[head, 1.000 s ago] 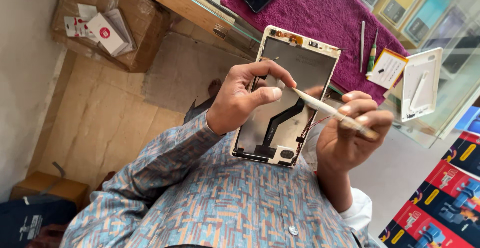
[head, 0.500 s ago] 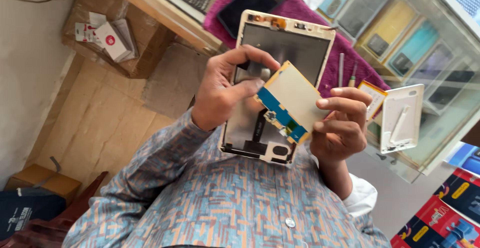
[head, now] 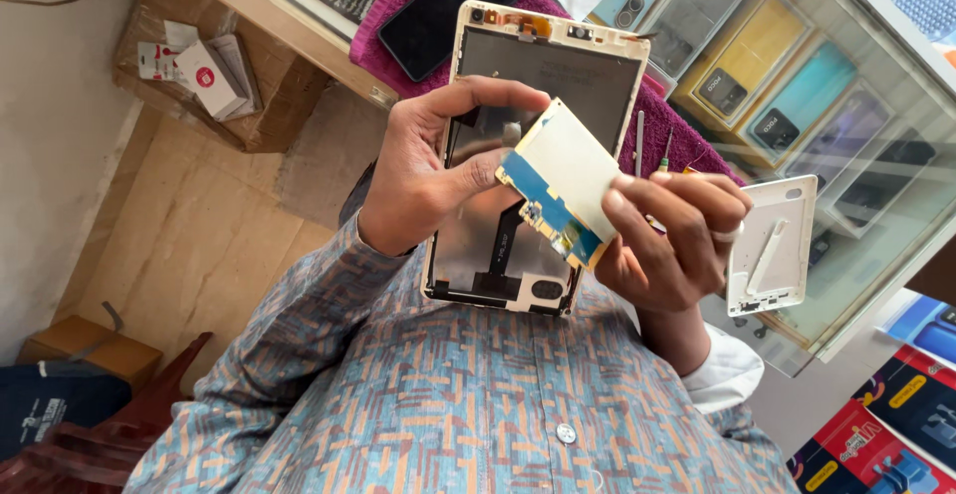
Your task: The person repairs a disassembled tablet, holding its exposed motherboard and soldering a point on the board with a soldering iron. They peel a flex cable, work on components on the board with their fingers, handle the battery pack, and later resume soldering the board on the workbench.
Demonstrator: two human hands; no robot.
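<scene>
While opened: white-framed phone chassis with exposed grey interior (head: 543, 155) faces up for access.
Left hand (head: 423, 170): fingers grasp chassis, steadying it.
Right hand (head: 672, 235): fingers pinch flat cream-and-blue battery pack (head: 563, 175), tilted clear.

Phone repair shop: glass display counter (head: 876, 86) of boxed phones (head: 797, 106), opened phone frame (head: 548, 66), tools on purple cloth (head: 398, 6).

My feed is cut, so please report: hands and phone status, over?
Left hand grips the open phone. Right hand holds a yellow part over it, left thumb touching it. Nothing in the way.
</scene>
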